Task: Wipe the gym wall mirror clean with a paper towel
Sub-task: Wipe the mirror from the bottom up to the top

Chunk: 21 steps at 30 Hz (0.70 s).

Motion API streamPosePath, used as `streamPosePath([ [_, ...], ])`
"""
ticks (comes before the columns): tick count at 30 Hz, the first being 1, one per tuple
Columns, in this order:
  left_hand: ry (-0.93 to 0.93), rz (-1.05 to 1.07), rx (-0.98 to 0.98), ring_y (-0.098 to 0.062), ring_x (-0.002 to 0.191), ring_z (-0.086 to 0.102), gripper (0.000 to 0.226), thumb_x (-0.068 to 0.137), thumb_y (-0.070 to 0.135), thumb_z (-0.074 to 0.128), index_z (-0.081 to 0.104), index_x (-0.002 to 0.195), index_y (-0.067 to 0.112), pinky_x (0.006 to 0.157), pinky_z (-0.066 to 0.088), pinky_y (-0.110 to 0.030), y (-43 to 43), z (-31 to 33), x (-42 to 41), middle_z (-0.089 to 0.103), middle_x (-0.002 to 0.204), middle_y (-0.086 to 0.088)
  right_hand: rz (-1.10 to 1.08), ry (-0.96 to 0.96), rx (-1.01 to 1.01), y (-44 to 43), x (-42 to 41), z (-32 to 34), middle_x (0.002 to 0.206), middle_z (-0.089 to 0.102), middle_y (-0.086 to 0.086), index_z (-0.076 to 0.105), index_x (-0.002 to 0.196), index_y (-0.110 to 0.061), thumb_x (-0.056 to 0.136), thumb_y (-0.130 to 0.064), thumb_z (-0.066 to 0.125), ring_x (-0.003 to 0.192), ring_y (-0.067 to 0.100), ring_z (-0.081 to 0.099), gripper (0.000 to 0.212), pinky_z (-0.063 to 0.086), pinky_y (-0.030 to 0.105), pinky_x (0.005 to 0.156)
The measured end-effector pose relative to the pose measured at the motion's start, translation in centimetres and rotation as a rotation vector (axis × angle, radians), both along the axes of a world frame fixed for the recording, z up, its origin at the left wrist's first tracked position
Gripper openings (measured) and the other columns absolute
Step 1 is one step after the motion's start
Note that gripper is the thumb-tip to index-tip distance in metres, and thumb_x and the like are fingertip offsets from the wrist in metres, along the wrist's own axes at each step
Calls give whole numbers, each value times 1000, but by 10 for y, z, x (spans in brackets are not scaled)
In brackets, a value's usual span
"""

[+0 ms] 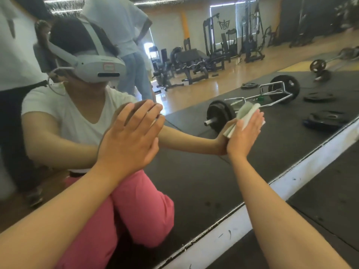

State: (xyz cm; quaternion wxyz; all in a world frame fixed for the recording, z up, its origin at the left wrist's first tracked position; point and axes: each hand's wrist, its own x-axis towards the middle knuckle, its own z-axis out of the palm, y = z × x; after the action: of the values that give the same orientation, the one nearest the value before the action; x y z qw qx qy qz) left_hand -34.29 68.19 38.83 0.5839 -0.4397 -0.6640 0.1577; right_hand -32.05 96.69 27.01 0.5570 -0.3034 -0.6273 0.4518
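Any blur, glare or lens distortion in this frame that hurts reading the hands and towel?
Head view: the left hand and right hand read fairly sharp; the paper towel is slightly soft; reflected windows are blown out and the reflected wooden floor shows glare; the far left edge smears, and the wide-angle lens slants the white base strip under the mirror.

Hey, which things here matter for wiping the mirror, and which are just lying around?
For the job: mirror, paper towel under the right hand, left hand flat on it.
Lying about, seen in reflection: barbell, loose weight plates, gym machines.
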Motion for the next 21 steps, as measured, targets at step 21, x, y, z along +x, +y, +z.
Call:
streamPosePath([
  [21, -41, -2, -5, -29, 143, 28, 45, 91, 22, 47, 50, 134, 7, 117, 23, -52, 0, 1, 6, 45, 151, -14, 37, -51, -773, -101, 13, -209, 168, 5, 1, 4, 160, -18, 110, -27, 25, 153, 19, 9, 55, 6, 30, 121],
])
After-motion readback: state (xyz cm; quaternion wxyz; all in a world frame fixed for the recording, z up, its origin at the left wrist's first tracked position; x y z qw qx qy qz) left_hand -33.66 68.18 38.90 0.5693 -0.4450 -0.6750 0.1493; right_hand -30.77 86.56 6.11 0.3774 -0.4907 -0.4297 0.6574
